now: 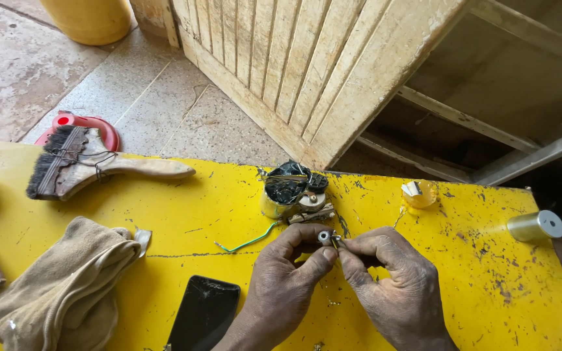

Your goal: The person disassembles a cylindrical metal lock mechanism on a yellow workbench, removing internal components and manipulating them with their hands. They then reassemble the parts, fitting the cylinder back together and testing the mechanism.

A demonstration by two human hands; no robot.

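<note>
Both hands' fingers (325, 255) pinch a small metal part (328, 238), mostly hidden.

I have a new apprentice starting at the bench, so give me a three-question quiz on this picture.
1. True or false: both hands pinch the same small metal part.
2. Which lies nearest the left hand? A) the brush B) the dark phone C) the silver cylinder
3. What colour is the loose wire on the yellow table?

Key: 1 true, the right hand meets the left on it. 2 B. 3 green.
</note>
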